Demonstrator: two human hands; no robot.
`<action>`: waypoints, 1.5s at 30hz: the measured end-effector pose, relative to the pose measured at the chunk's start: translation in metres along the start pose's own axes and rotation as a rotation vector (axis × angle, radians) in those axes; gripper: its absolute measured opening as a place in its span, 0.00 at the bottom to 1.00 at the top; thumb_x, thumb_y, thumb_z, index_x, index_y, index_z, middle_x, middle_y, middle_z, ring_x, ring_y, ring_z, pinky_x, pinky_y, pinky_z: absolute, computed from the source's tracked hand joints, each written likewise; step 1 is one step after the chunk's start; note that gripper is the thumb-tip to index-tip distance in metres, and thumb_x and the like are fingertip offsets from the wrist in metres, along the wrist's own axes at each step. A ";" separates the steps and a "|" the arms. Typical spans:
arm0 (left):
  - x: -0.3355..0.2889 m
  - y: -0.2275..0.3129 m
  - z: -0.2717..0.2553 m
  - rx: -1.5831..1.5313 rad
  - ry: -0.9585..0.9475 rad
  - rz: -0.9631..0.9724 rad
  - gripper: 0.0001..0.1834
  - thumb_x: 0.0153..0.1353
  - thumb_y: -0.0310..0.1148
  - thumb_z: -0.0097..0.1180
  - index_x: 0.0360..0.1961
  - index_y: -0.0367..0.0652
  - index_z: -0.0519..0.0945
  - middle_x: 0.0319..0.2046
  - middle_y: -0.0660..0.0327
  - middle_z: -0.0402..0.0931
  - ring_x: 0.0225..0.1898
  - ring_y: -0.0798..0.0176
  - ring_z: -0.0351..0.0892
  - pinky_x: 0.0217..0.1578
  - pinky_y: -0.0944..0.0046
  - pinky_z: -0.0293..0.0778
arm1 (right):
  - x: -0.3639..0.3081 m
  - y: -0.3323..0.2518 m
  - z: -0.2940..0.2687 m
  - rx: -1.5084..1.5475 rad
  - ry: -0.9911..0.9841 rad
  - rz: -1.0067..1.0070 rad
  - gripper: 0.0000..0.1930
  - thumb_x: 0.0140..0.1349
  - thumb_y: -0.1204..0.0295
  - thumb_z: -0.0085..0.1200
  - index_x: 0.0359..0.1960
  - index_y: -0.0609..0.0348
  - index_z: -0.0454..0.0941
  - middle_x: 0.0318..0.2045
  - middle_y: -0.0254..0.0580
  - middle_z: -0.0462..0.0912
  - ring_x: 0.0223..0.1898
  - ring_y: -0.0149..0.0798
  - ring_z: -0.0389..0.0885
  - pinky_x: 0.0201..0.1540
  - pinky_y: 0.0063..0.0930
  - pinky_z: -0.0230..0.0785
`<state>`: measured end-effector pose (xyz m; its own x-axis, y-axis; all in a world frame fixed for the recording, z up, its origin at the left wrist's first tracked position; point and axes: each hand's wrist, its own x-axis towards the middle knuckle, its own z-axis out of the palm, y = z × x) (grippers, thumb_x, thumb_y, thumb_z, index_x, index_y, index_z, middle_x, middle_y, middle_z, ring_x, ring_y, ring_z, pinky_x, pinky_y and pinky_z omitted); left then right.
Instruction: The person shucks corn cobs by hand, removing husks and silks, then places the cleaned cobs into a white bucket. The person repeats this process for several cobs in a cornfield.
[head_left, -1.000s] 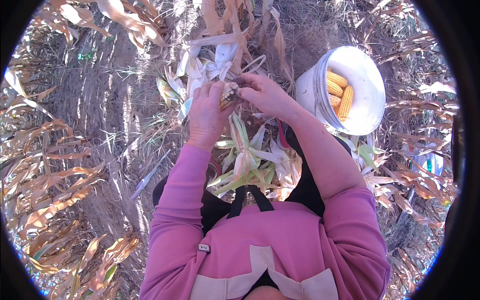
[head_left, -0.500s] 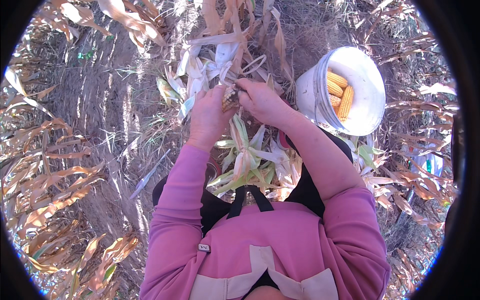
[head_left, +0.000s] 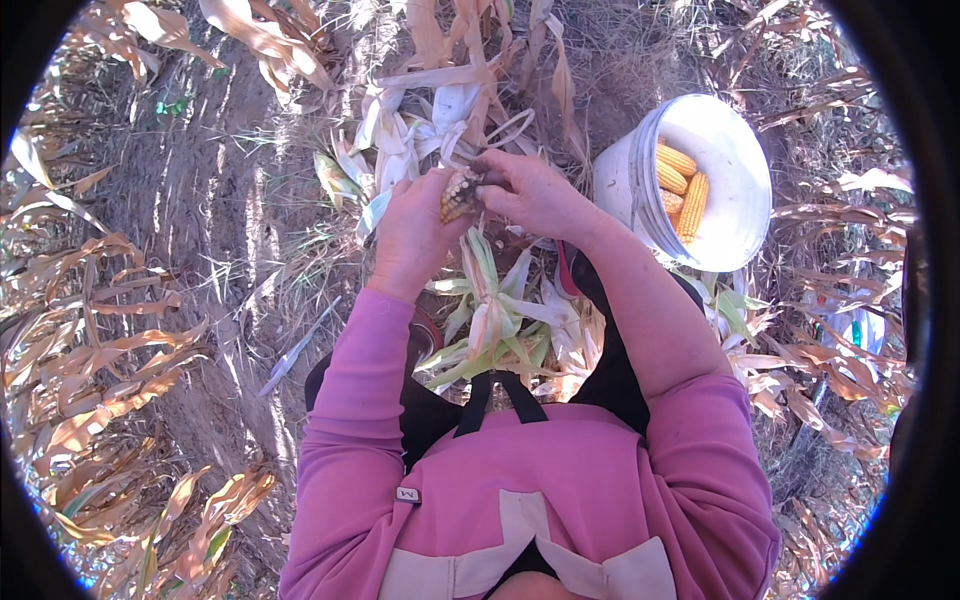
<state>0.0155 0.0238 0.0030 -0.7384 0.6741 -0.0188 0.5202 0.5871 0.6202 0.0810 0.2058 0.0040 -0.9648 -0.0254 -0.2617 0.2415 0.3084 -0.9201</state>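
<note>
My left hand (head_left: 412, 228) is closed round a short ear of corn (head_left: 459, 198) with pale yellow kernels and a dark, damaged-looking end. From the other side, the bent fingers of my right hand (head_left: 540, 200) press on that dark end. Part of the ear is hidden behind my fingers. Green and pale corn husks (head_left: 488, 305) lie just below my hands, between my feet. Beyond my hands is a heap of dry white husks (head_left: 392, 135).
To the right a white bucket (head_left: 625, 180) tilts on its side toward me, with several yellow corn cobs (head_left: 693, 208) inside. Dry corn stalks and leaves (head_left: 100, 350) line the left, and more leaves (head_left: 830, 215) the right. Bare soil (head_left: 215, 170) with shadows runs at left.
My right hand has shifted slightly, its fingers loosening and spreading a little at the ear's dark end. More of the ear shows now. The bucket stays where it was.
</note>
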 end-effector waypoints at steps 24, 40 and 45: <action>0.003 -0.022 0.004 -0.679 -0.178 -0.214 0.26 0.55 0.27 0.67 0.54 0.36 0.71 0.38 0.67 0.76 0.38 0.73 0.74 0.42 0.70 0.72 | 0.004 0.015 -0.006 -0.341 0.318 -0.147 0.15 0.62 0.72 0.50 0.49 0.60 0.76 0.39 0.52 0.83 0.42 0.51 0.82 0.46 0.37 0.72; 0.007 -0.006 0.031 -1.300 -0.048 -0.381 0.31 0.73 0.49 0.42 0.70 0.45 0.57 0.62 0.59 0.64 0.62 0.63 0.65 0.62 0.57 0.60 | 0.004 0.004 0.019 0.201 0.148 0.038 0.33 0.63 0.62 0.60 0.65 0.64 0.62 0.51 0.46 0.78 0.51 0.34 0.76 0.55 0.30 0.68; 0.009 0.009 0.025 -1.003 0.016 -0.376 0.31 0.71 0.56 0.39 0.65 0.46 0.65 0.64 0.61 0.66 0.65 0.62 0.62 0.61 0.52 0.54 | -0.001 0.033 -0.045 0.198 0.636 0.013 0.30 0.62 0.59 0.59 0.58 0.67 0.67 0.46 0.53 0.80 0.46 0.42 0.80 0.50 0.34 0.71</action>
<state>0.0243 0.0467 -0.0109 -0.7868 0.5166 -0.3377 -0.3274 0.1146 0.9379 0.0851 0.2585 -0.0134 -0.8203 0.5621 -0.1058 0.2097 0.1233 -0.9700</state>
